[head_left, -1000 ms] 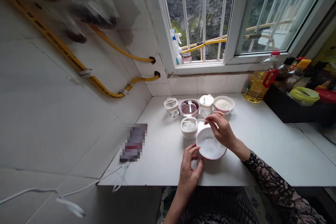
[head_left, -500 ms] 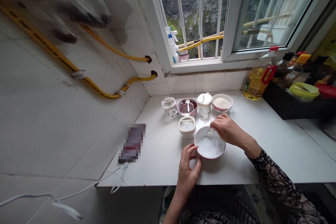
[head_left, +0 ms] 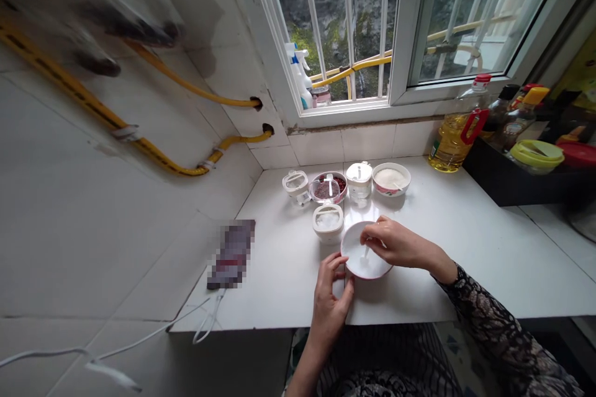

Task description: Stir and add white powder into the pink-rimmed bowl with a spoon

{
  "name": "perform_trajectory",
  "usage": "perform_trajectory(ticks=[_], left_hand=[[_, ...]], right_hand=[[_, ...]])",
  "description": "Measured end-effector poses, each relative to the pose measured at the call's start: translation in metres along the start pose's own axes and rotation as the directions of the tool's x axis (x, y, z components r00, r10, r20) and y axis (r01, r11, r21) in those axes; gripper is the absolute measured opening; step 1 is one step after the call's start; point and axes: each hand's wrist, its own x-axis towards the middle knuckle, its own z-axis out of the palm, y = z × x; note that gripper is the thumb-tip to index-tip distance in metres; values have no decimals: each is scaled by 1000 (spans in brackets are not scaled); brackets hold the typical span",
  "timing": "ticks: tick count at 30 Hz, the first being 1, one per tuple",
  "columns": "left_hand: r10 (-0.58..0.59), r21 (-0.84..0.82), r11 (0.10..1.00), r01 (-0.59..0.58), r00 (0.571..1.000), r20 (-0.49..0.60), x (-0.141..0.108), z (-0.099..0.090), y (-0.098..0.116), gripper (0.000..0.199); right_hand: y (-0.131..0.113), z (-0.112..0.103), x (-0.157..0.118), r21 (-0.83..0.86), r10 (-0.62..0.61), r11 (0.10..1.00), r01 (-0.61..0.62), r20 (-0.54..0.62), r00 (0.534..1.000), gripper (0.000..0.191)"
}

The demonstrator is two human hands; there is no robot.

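Right hand [head_left: 388, 243] pinching small white spoon [head_left: 366, 254] in bowl [head_left: 356, 237]; left hand [head_left: 328, 298] half-spread, fingertips at bowl's left rim. Bowl's on bench [head_left: 279, 285], just beside jar [head_left: 326, 238]; likely light, stiff, slick, maybe breakable: steady by rim.

This was a kitchen, most likely a home one. On the white counter [head_left: 274, 260], small jars [head_left: 359, 180] and a bowl of whitish grains [head_left: 391, 190] stood near the clock's centre, with a white bowl [head_left: 354, 239] and spoon [head_left: 366, 253] toward four o'clock. A bottle of yellow oil [head_left: 447, 146] sat near three o'clock, just beside a dark rack [head_left: 498, 177] of sauce bottles [head_left: 514, 127]. At ten o'clock, plastic bags [head_left: 125, 18] with blurred brownish contents hung above a yellow pipe [head_left: 69, 85] on tiled wall [head_left: 69, 198].
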Motion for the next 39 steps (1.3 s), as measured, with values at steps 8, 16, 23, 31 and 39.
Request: perform_trajectory(ticks=[8, 16, 23, 31, 39], left_hand=[[4, -21, 1000, -4, 1000, -5, 0, 1, 1, 28], [13, 0, 1000, -13, 1000, -14, 1, 1, 2, 30], [21, 11, 1000, -21, 1000, -12, 0, 0, 2, 29], [17, 12, 1000, -16, 1000, -12, 0, 0, 2, 31], [17, 0, 1000, -17, 1000, -9, 0, 0, 2, 30]], right_hand=[[-1, 5, 4, 257, -42, 966, 35, 25, 999, 19], [10, 8, 3, 19, -46, 999, 49, -139, 989, 23], [12, 3, 1, -11, -38, 999, 38, -76, 996, 21], [15, 4, 3, 125, 97, 989, -82, -118, 988, 22], [27, 0, 4, 440, 324, 865, -242, -120, 938, 16]])
